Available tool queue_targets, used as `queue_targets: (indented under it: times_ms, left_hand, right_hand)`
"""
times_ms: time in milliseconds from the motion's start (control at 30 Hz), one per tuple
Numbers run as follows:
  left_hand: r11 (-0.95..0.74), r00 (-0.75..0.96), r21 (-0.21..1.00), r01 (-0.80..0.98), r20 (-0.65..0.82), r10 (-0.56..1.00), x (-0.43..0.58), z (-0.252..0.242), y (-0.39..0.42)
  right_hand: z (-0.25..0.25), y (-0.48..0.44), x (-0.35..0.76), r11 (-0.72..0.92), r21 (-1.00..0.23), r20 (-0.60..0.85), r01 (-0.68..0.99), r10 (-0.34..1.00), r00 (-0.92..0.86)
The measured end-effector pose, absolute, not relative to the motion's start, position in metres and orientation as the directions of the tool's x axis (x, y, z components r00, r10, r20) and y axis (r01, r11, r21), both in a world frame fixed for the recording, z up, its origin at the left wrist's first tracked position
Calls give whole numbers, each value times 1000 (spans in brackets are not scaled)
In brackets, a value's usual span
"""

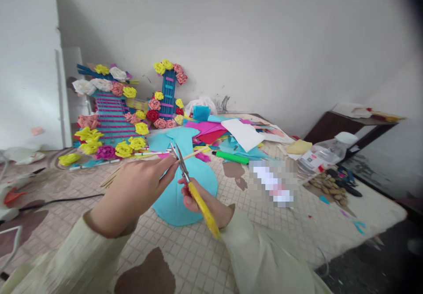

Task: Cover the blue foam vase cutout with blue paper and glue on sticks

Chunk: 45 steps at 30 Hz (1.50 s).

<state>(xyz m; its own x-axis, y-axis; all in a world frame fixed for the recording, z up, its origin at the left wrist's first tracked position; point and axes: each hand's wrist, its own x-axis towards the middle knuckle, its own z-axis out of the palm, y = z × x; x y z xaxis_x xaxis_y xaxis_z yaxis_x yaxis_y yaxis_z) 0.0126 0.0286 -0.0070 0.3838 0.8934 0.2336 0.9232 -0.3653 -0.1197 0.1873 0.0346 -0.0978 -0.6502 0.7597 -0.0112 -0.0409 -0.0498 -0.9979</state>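
My left hand is closed on a thin wooden stick, whose far end points to the right. In my right hand is a pair of scissors with yellow handles. Its parted blades point up and away, and they meet the stick just beyond my left fingertips. Below both hands lies a light blue paper cutout, rounded at the near end and narrower toward the back. My hands and the scissors cover part of it.
Paper-flower decorations lean by the wall at the left. Coloured paper sheets are heaped at the back, near a green marker. A plastic bottle and peanuts are at the right. A black cable runs along the left.
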Motion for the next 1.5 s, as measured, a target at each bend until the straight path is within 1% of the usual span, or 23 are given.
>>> queue_targets:
  times_ms: [67,200,267,367,500,767,1000,1167,1300,1367,1500]
  left_hand:
    - [-388,402,-106,916,227,887,11,-7,30]
    - [-443,464,-138,886,216,859,7,-10,32]
    - [-465,482,-125,876,225,847,5,-11,33]
    - [-476,481,-82,875,246,842,4,-13,33]
    - [-493,505,-110,863,224,834,3,-13,33]
    - [-503,523,-159,849,128,843,5,-9,35]
    - [-508,526,-171,844,88,846,6,-5,33]
    - [-484,500,-189,855,51,864,10,-4,32]
    - [-469,492,-213,857,67,868,13,-7,31]
    - [-467,496,-221,856,94,863,13,-9,31]
    - [-474,501,-182,861,156,851,12,-13,33]
  right_hand:
    - [-96,35,187,-28,-999,-6,-25,764,-645]
    - [-100,37,187,18,-1000,22,-14,760,-649]
    - [-105,39,187,22,-999,34,-27,757,-653]
    - [-109,41,186,-12,-998,33,-65,757,-653]
    - [-104,40,185,-58,-995,8,-77,747,-665]
    - [-99,36,186,62,-998,61,-21,782,-620]
    - [-95,36,186,0,-1000,7,-11,780,-626]
    - [-99,41,185,-32,-998,4,-44,772,-635]
    - [-98,39,184,-75,-992,5,-98,771,-636]
    - [-96,38,184,-90,-991,-8,-98,774,-633]
    - [-93,37,185,-94,-993,-26,-76,775,-631]
